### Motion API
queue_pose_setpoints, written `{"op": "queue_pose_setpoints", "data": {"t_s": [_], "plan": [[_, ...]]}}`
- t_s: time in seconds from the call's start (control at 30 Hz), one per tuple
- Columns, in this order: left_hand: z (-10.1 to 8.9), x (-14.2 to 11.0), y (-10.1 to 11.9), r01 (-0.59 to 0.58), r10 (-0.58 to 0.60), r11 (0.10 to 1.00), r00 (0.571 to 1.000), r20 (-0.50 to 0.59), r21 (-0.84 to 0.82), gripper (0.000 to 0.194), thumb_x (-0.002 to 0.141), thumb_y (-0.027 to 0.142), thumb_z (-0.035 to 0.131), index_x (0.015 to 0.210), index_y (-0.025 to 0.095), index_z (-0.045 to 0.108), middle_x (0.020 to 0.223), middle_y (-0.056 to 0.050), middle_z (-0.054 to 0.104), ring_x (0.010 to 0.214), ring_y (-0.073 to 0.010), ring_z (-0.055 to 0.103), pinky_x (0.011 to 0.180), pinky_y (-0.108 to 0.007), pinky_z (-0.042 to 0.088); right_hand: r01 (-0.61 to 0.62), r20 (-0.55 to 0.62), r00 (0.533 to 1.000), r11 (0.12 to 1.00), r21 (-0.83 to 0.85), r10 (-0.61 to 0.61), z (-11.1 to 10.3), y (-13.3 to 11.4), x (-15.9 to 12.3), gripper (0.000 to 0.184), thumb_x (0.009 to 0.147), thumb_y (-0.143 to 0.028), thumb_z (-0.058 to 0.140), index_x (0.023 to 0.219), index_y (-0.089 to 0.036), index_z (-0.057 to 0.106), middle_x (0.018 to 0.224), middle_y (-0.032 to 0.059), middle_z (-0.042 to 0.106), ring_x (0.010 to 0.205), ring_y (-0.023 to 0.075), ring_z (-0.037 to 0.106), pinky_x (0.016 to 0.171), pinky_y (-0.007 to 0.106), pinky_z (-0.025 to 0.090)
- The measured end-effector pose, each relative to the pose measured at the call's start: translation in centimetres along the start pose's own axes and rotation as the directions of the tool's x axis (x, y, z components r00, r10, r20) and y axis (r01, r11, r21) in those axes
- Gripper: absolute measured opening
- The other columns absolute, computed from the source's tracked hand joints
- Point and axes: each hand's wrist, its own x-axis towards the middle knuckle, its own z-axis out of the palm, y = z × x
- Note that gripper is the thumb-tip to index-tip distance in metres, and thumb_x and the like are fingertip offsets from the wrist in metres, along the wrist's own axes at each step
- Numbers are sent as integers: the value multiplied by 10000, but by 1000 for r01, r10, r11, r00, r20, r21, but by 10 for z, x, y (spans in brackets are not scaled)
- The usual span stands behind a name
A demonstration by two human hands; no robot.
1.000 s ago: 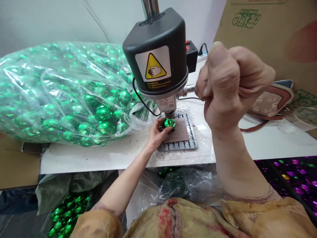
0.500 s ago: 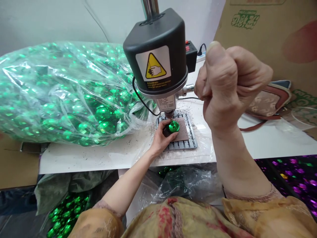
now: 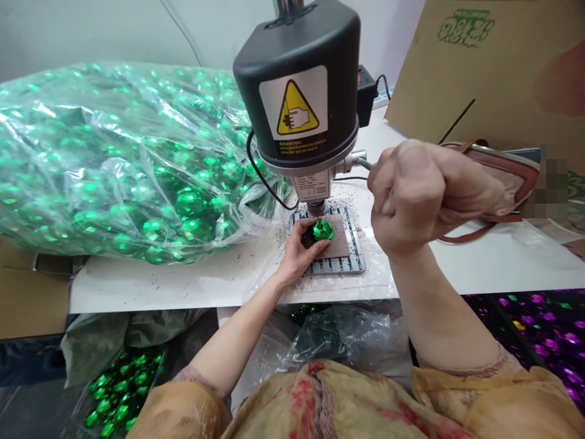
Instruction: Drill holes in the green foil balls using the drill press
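Observation:
A black bench drill press with a yellow hand-warning label stands in the middle. Below its chuck a shiny green faceted ball rests on a brown board, over the slotted metal base. My left hand pinches the ball from the left between thumb and fingers. The bit reaches down to the top of the ball; whether it is inside I cannot tell. At the right, my right hand is closed in a fist around the feed lever, its grip end hidden by the fingers.
A big clear bag of green balls lies on the white table at the left. Dark shavings dot the tabletop. A bag with a brown strap and a cardboard box are at the right. Purple balls lie lower right.
My right hand has come down with the lever and tilted forward. My left hand keeps its hold on the ball. The whole view has shifted slightly.

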Motion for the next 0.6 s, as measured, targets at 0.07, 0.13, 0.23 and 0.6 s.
{"op": "queue_pose_setpoints", "data": {"t_s": [0.07,0.13,0.23,0.6], "plan": [[0,0,0,-3,3,1000,1000,1,-5,515,793,424,816,1188,214,560,1295,-105,633,1252,-266,594,1096,-431,446,36,-17,999,999,10,-36,-2,5,-4,562,886,-285,591,518,-178,180,434,-36,280,392,64,275,431,326,182],[0,0,-1,-8,8,1000,1000,1,-18,515,792,423,816,1187,215,559,1293,-105,633,1246,-262,596,1092,-426,446,52,-10,999,998,21,-52,-4,9,-8,579,873,-293,606,509,-178,171,427,-42,262,386,64,267,427,322,178],[0,0,-1,-9,9,999,1000,-2,-34,515,786,424,821,1179,218,559,1284,-102,636,1241,-260,598,1084,-419,450,-9,18,1000,1000,7,9,-8,12,-14,608,890,-340,578,481,-181,157,415,-39,244,394,62,237,435,320,182],[0,-1,-4,-2,2,999,1000,-5,-32,523,787,396,825,1197,218,553,1278,-101,640,1215,-246,606,1067,-404,453,247,22,968,964,103,-250,-14,26,-26,491,849,-148,552,542,-188,171,431,-63,255,364,52,250,390,283,232]]}}
